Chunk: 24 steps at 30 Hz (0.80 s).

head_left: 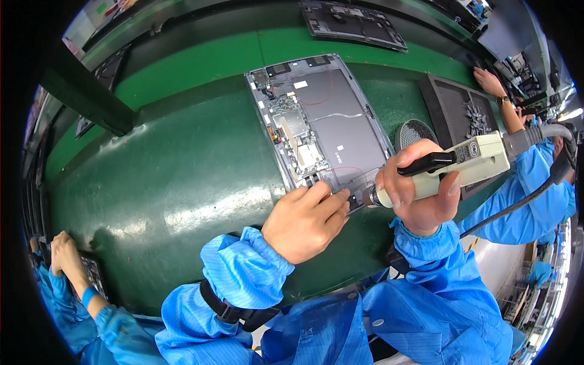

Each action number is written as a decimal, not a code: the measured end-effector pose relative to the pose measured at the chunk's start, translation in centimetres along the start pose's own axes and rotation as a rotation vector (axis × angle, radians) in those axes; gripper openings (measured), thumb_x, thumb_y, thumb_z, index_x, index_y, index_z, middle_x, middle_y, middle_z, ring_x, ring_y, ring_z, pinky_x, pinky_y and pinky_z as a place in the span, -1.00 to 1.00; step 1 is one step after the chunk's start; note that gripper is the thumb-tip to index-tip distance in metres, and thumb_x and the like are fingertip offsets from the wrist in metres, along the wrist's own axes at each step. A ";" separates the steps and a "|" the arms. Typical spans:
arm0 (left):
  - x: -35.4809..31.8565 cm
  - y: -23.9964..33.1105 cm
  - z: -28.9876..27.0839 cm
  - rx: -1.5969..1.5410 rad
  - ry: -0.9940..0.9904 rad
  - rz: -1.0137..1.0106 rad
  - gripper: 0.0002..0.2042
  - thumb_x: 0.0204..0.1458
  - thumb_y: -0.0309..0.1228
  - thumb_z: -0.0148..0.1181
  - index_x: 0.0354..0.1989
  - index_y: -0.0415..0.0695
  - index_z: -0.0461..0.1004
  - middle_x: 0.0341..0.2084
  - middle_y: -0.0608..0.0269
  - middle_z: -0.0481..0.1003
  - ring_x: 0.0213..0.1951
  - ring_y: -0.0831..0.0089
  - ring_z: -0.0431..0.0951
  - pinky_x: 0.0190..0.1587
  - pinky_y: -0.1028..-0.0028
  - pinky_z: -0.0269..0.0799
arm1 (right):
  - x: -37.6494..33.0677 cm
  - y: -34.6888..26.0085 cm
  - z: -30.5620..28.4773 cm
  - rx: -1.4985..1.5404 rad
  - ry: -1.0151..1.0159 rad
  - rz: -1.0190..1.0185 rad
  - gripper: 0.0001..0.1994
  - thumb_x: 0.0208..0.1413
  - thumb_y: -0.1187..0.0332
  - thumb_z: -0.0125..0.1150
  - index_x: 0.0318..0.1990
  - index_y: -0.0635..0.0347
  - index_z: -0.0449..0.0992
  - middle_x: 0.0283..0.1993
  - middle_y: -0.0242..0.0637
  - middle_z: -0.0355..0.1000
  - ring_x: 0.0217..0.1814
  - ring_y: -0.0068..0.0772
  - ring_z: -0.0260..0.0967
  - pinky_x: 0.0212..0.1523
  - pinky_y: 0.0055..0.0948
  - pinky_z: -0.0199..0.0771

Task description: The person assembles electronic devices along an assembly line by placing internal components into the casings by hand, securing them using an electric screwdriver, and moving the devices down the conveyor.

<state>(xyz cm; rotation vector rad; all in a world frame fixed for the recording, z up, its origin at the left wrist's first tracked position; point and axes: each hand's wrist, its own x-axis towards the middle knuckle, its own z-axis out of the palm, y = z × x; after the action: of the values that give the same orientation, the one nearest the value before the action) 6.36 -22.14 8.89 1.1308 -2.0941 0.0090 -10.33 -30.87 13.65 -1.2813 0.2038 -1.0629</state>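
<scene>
Your right hand [420, 194] has its fingers wrapped tight round the cream electric screwdriver [453, 167], tip down at the 6 o'clock corner of the opened grey device [322, 121] on the green surface [182, 176]. Your left hand [304, 222] pinches narrow right beside that tip, touching the device's edge.

The open device chassis [325, 118] lies on the table [182, 176], ahead of the person. At its near edge, the left hand [304, 220] sits left of the electric screwdriver [450, 167]. A parts tray [459, 118] lies right of the chassis; a second chassis [353, 21] lies behind it.
</scene>
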 end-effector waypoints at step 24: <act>2.3 1.6 -0.6 0.139 -0.216 0.015 -0.60 -0.32 -0.51 0.28 -0.17 -0.01 0.53 -0.26 0.27 0.45 -0.38 0.30 0.39 -0.36 0.40 0.40 | 2.0 -4.4 -5.2 -0.045 0.445 -0.175 -0.61 0.05 0.19 0.14 -0.29 0.48 0.34 -0.55 -0.22 0.32 -0.65 -0.56 0.26 -0.47 -0.42 0.50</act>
<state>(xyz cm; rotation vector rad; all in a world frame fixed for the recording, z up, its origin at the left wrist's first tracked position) 4.79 -22.59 11.29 1.2454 -2.3230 0.0415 -15.01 -35.45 16.40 -1.1024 0.4599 -1.4962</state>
